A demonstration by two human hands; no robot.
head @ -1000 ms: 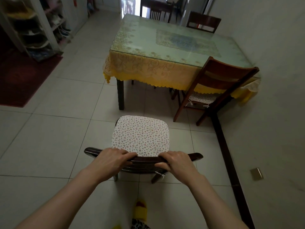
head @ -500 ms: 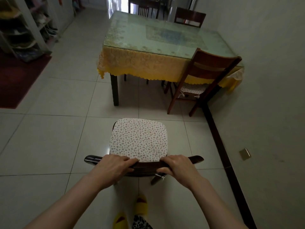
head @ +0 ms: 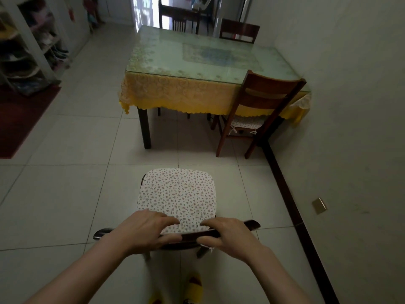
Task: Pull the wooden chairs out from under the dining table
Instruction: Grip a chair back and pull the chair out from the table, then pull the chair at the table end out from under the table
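1. Head view, 6 o'clock: left hand point(head: 143, 232) and right hand point(head: 230, 236) each curled closed over the dark top rail of the near wooden chair point(head: 252, 224), fingers draped forward over the rail
2. The chair's patterned seat cushion point(head: 177, 194) faces 12 o'clock; the chair stands on the tiled floor point(head: 65, 194), well apart from the dining table point(head: 197, 62)
3. At 2 o'clock, a second wooden chair point(head: 263, 99) sits tucked against the table's yellow cloth point(head: 175, 95)
4. At 12 o'clock, two further chairs point(head: 178, 17) beyond the far edge
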